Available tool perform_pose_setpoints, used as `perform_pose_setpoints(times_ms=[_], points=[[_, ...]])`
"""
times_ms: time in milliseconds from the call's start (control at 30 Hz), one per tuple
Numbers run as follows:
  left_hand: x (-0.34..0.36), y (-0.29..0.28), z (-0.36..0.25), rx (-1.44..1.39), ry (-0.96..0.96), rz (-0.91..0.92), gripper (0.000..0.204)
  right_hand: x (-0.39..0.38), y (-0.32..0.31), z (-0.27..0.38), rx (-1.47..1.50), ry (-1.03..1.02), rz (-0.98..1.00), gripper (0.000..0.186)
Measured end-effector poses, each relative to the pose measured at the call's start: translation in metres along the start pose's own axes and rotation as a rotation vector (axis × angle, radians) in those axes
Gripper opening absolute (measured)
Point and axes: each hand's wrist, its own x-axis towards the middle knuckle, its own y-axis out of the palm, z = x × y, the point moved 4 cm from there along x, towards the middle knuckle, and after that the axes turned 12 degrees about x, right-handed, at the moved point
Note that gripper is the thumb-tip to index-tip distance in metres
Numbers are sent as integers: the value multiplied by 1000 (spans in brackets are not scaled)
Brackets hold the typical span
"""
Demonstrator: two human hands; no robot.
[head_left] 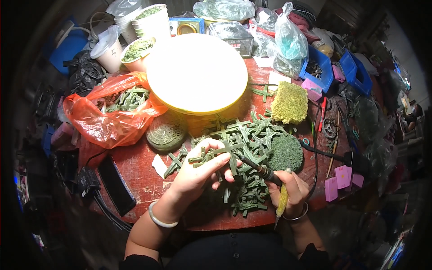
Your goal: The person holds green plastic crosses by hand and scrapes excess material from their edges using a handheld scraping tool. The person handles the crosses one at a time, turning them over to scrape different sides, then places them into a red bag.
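My left hand (pixel 191 175) is closed on several small green wax-like pieces (pixel 203 158), a flat strip among them lying across the fingertips. In my right hand (pixel 292 193) is a soldering-iron-style pen (pixel 260 169) with a dark grip. Its thin tip points at the left hand's fingers; I cannot tell if it touches a piece. The same hand also keeps a yellow-handled tool (pixel 282 201), thin metal point downward. Under and beyond both hands spreads a heap of green cross-shaped pieces (pixel 249 191). A round dark-green textured pad (pixel 285 153) touches the heap's right side.
A bright round lamp (pixel 196 72) overhangs the red table's middle. An orange plastic bag (pixel 108 130) with more green pieces lies left, above a phone (pixel 116 184). At right are a yellow sponge (pixel 289 102), pink blocks (pixel 343 177), a black cable and blue bins (pixel 317 69).
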Motion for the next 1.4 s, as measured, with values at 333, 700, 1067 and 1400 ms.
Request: perform_pose_setpoints(times_ms=[333, 700, 1067, 1400], points=[[0, 0, -1, 9, 6, -3, 17, -2, 1, -1, 2, 9, 23, 21], [0, -2, 2, -19, 9, 7, 17, -2, 1, -2, 10, 0, 28, 20], [0, -2, 1, -48, -11, -8, 17, -1, 0, -1, 15, 5, 27, 22], [1, -1, 0, -27, -11, 17, 17, -2, 0, -2, 6, 8, 27, 19]])
